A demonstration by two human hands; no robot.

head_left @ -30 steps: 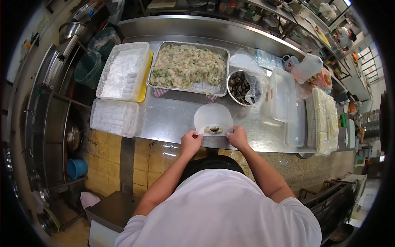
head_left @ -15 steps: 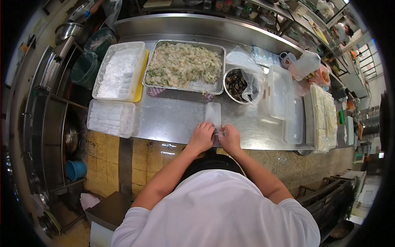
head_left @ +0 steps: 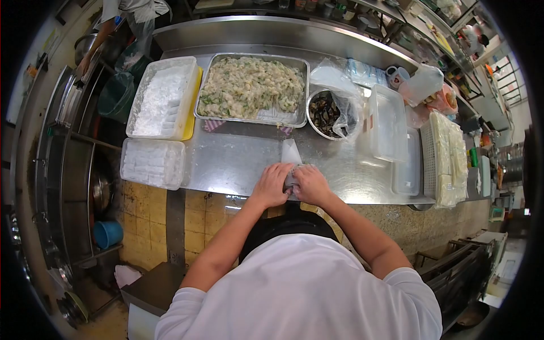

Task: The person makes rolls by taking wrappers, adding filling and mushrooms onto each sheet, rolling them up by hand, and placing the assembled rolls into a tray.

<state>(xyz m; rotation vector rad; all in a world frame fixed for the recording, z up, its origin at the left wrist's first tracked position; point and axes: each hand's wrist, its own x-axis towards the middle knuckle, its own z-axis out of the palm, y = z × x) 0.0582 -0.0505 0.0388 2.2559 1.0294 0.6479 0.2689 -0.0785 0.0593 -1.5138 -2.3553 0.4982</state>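
A thin translucent white wrapper [head_left: 290, 152] lies on the steel table in front of me, its far end folded to a point. My left hand [head_left: 273, 184] curls over the left side of its near part, fingers bent. From the right, my right hand [head_left: 311, 184] grips the same wrapper close to the table's front edge. A greyish rolled part shows between both hands; what is inside is hidden. Beyond the wrapper stands a metal tray [head_left: 226, 121] of pale filling [head_left: 249, 85] flecked with green. A bowl [head_left: 310, 116] of dark pieces [head_left: 324, 115] is to its right.
At left are a tub [head_left: 133, 122] of white powder with rolls in it and a smaller container [head_left: 182, 164] of white rolls. Clear plastic boxes [head_left: 388, 127] and a basket [head_left: 429, 170] with packed sheets stand right. Another person's arm [head_left: 97, 48] reaches in at upper left.
The wrapper's far end has gone from a straight strip to a pointed fold. My hands have closed in around its near part. Another person has appeared at upper left.
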